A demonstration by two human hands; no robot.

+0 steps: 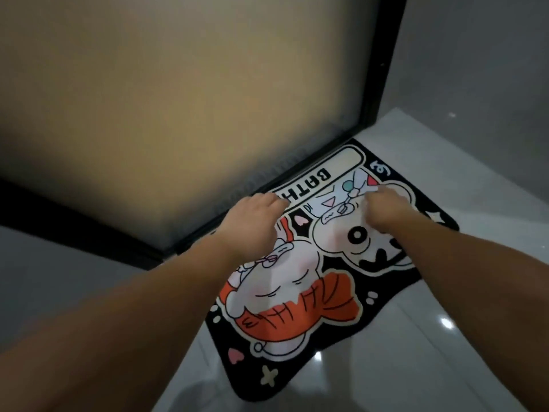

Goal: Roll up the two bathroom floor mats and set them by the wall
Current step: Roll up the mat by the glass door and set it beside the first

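Black mat [300, 295] flat; both hands [252, 221] reaching, knuckles up.

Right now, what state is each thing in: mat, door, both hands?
Cartoon mat: flat on the floor, unrolled, far edge against the door frame.
Frosted glass door: shut.
Left hand: curled, on the mat's far edge.
Right hand: curled, on the mat; grip unclear.
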